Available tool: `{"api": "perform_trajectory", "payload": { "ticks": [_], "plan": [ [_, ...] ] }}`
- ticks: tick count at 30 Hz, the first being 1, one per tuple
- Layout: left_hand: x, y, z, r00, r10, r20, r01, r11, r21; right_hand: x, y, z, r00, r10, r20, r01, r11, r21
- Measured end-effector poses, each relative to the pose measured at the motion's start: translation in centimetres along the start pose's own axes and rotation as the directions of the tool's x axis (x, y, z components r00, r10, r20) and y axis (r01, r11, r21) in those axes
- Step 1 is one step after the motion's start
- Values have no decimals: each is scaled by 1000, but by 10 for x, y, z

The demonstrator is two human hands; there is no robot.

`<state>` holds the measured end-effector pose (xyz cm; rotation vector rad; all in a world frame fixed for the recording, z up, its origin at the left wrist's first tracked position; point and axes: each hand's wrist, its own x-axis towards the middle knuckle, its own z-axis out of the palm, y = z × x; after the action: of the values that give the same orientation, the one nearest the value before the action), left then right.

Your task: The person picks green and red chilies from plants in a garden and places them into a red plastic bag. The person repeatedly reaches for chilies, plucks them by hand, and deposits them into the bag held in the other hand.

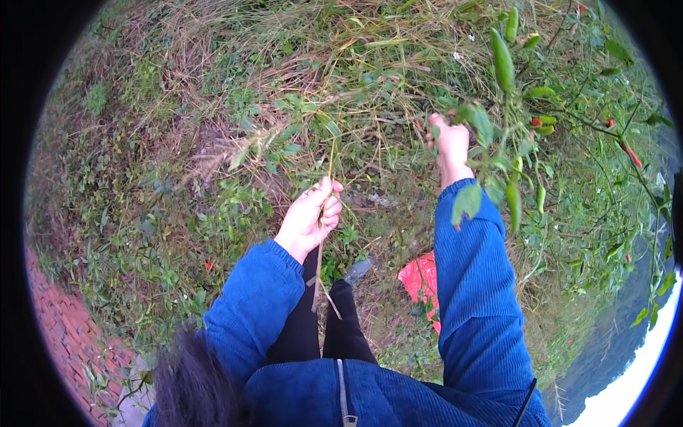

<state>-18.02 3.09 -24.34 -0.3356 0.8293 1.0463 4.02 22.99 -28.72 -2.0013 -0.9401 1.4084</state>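
Note:
My left hand is closed around a thin plant stem. The stem's pale, forked lower end hangs below my fist, and a yellowish stalk rises above it. My right hand reaches farther out over the grass with its fingers curled in. Leaves partly cover it, so whatever it grips cannot be made out. Close to my right forearm, green chili peppers hang from a leafy chili plant. A few red peppers show on the branches at the right.
Weeds and dry grass cover the ground. A red patterned bag lies beside my right forearm. Red brick paving borders the lower left. Chili branches spread across the right side. My shoe stands among the weeds.

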Motion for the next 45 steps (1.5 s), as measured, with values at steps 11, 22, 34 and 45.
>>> {"api": "perform_trajectory", "payload": {
  "ticks": [11, 22, 34, 45],
  "plan": [
    [-10, -2, -30, 999, -15, -52, 26, 975, 218, 27, -20, 33, 932, -201, 301, 340, 196, -920],
    [-6, -7, -18, 992, 18, 128, -19, 1000, 4, -79, -6, 61, 816, 259, 517, -499, 768, 402],
    [-5, -9, 52, 795, 541, 276, -218, -171, 961, -144, 94, 75, 961, -164, 224, 114, 969, 217],
    [-15, 5, 43, 883, 464, 67, 63, -258, 964, -152, 67, 58, 541, -735, 409, 830, 387, -401]
  ]
}}
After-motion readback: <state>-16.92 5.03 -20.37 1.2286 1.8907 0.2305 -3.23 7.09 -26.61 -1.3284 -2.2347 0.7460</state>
